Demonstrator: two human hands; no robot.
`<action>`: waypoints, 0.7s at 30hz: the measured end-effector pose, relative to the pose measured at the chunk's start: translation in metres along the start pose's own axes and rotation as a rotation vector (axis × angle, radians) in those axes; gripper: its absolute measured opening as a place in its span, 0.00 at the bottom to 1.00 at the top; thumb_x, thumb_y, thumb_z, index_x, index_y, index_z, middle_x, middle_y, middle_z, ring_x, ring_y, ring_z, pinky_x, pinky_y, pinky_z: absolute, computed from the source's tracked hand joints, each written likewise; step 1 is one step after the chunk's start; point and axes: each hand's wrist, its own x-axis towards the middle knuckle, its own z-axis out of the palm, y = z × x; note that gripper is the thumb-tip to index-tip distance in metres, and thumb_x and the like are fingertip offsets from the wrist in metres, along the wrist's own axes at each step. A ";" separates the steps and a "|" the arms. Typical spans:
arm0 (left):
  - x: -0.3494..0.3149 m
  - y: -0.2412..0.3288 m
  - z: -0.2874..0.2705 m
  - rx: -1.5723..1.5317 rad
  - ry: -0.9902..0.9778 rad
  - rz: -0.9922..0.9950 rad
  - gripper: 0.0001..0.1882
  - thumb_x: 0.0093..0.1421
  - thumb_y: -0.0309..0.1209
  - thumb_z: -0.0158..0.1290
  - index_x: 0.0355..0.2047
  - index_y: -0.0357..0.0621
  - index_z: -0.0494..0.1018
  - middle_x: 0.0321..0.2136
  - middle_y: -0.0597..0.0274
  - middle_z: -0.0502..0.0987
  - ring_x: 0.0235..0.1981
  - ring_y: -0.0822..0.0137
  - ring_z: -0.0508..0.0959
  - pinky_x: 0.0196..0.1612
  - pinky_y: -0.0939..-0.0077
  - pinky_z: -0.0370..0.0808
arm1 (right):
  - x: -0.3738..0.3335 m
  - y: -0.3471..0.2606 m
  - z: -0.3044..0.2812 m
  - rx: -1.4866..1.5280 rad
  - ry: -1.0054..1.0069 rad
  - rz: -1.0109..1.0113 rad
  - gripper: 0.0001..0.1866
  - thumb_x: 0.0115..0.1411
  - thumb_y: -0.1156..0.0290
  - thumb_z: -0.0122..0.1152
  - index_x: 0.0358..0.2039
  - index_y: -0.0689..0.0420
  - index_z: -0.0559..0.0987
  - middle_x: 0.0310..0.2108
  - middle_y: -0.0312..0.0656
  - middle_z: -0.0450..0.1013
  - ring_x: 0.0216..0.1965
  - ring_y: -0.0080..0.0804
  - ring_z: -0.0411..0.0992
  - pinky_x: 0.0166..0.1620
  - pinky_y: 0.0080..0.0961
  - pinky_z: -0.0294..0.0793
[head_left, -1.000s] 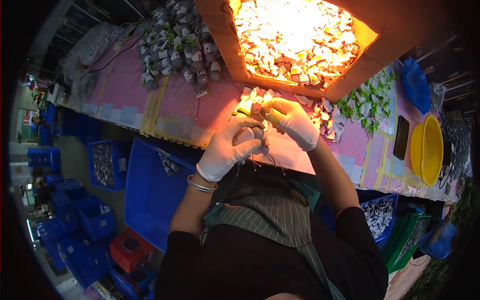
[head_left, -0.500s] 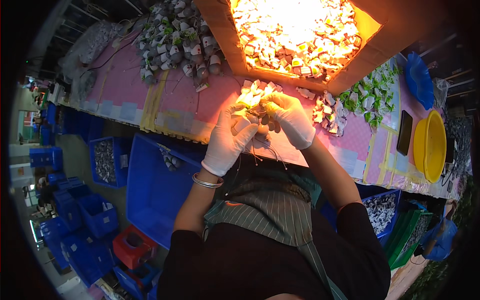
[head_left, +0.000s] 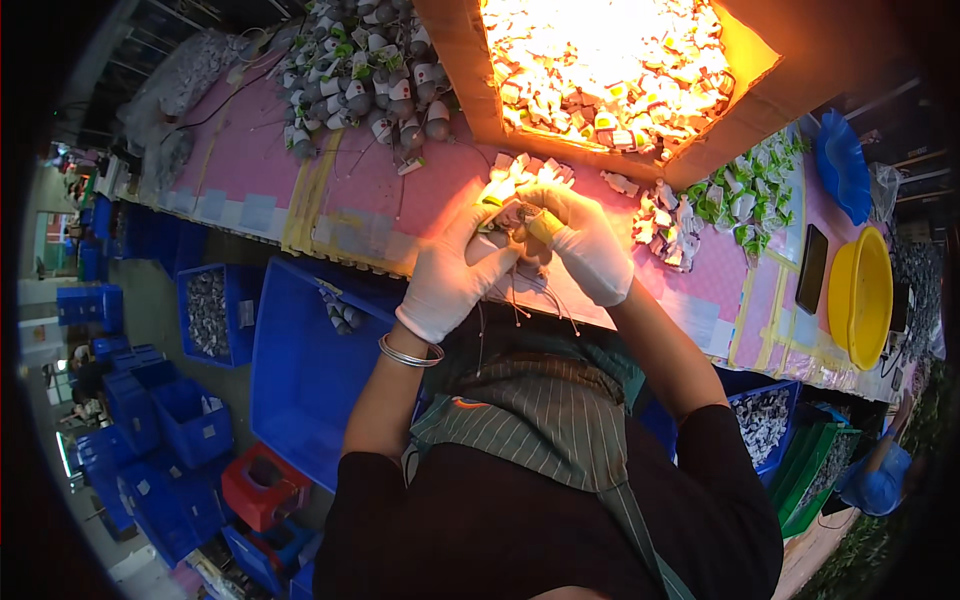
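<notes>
Both of my hands wear white gloves and meet over the near edge of the pink-covered table. My left hand [head_left: 447,277] has its thumb and fingers closed round one side of a small grey-and-brown figure piece [head_left: 514,216]. My right hand [head_left: 592,252], with yellow on a fingertip, pinches the same piece from the other side. Fingers hide much of it, so its exact shape cannot be made out. Below the hands hang several thin cords [head_left: 535,290] with small knobs at their ends. Just beyond the fingers lies a brightly lit heap of small white pieces [head_left: 528,172].
A cardboard box [head_left: 590,160] full of small white pieces glows under strong light. Grey-and-white figures [head_left: 355,85] pile up at far left, green-and-white pieces [head_left: 745,195] at right. A dark phone [head_left: 812,268] and yellow basin [head_left: 861,298] lie farther right. A blue bin [head_left: 300,380] stands below left.
The view has shifted slightly. Both hands stay together on the small piece, with fingers moved a little around it. The cords below have swung slightly.
</notes>
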 end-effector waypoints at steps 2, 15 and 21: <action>-0.001 0.001 0.006 0.106 0.116 0.039 0.23 0.56 0.29 0.60 0.51 0.39 0.67 0.38 0.60 0.78 0.38 0.73 0.77 0.42 0.77 0.74 | -0.005 -0.002 -0.002 -0.013 -0.022 0.086 0.15 0.65 0.62 0.53 0.42 0.62 0.73 0.33 0.38 0.73 0.26 0.17 0.68 0.28 0.15 0.68; 0.012 -0.020 -0.003 0.495 0.400 0.225 0.19 0.50 0.19 0.60 0.43 0.44 0.71 0.36 0.56 0.76 0.37 0.60 0.79 0.39 0.69 0.76 | 0.031 -0.004 0.008 0.268 -0.070 0.413 0.09 0.63 0.68 0.54 0.42 0.57 0.73 0.28 0.32 0.71 0.23 0.17 0.67 0.24 0.12 0.66; 0.027 -0.028 -0.023 0.287 0.427 0.034 0.18 0.52 0.22 0.60 0.44 0.44 0.72 0.35 0.56 0.76 0.35 0.60 0.80 0.36 0.70 0.76 | 0.074 -0.021 0.033 -0.265 0.047 0.366 0.07 0.61 0.75 0.57 0.39 0.62 0.74 0.29 0.36 0.73 0.22 0.16 0.66 0.27 0.15 0.66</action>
